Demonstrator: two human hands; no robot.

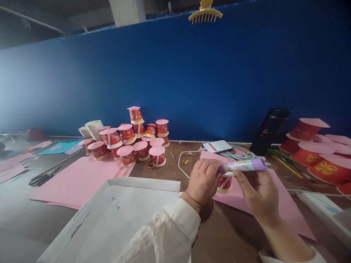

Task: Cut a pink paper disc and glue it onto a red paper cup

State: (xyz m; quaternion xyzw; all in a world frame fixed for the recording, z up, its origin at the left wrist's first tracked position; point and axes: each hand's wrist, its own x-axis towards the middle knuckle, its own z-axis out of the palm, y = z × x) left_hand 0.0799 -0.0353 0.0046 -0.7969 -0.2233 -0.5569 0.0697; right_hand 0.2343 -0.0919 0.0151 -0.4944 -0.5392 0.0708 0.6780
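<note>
A purple glue stick (244,165) with a patterned white label lies nearly level between my two hands. My left hand (204,179) has its fingers closed at the left end, which they partly cover. From the right, my right hand (260,191) grips the barrel, thumb along its lower side. Just behind and below the glue stick, a red paper cup (225,183) stands upside down on a pink sheet (285,204); my hands and the glue stick hide part of it.
Several red cups (127,157) topped with pink paper are stacked at centre left, more cups (309,151) at right. A phone (218,146) with cables and a black bottle (270,131) stand behind. Pink paper (82,179), scissors (45,178) and a white box lid (120,215) lie left.
</note>
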